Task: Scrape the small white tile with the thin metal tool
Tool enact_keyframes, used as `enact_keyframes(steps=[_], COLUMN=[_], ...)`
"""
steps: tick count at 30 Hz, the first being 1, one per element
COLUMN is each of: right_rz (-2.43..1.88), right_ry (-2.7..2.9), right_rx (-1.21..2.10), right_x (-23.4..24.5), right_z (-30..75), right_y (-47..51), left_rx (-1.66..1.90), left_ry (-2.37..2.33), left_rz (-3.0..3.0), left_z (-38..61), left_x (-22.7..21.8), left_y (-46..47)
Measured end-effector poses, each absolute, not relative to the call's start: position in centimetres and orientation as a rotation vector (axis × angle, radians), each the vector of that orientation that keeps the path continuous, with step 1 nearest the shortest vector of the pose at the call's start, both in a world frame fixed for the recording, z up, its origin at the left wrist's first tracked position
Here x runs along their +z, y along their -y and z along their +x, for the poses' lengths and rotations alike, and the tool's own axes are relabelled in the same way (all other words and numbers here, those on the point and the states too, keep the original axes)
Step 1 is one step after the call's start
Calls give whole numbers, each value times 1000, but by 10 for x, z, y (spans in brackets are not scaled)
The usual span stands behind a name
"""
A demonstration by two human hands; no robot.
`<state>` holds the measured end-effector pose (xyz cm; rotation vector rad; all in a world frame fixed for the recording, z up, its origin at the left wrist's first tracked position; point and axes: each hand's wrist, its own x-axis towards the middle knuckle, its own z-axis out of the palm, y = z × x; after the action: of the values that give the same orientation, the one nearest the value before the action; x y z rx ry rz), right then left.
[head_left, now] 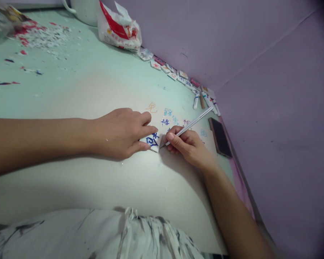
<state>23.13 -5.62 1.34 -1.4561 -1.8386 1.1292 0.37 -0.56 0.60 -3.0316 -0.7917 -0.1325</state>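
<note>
My left hand [129, 133] lies over a small white block [152, 142] with a dark blue character on it. Thumb and fingers of that hand hold the block down on the table. In my right hand [187, 145] is a slim silver pen-shaped carving knife [196, 120], gripped like a pen. Its thin tip points down beside the block's right edge; whether it touches the block I cannot tell. Coloured handwritten characters [167, 112] show on the pale surface just beyond my hands.
Small lettered blocks [172, 76] line the wall, with several white markers [196, 101] nearby. A dark phone [220, 137] lies at the right edge. A tissue pack [120, 30], a white mug [85, 10] and white and red scraps [47, 39] are further back.
</note>
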Motion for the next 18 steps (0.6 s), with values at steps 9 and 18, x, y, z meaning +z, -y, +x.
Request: enact_keyframes(steps=[9,18], right_rz=[-1447,-1416], right_ry=[1831,1835], right_rx=[1133,1134], right_x=[13,13], right_z=[232,232], right_y=[56,56], left_rx=[-135,-130], left_ry=[781,786], left_rz=[-3022,-3030], left_z=[5,4], left_x=[5,5], left_y=[5,5])
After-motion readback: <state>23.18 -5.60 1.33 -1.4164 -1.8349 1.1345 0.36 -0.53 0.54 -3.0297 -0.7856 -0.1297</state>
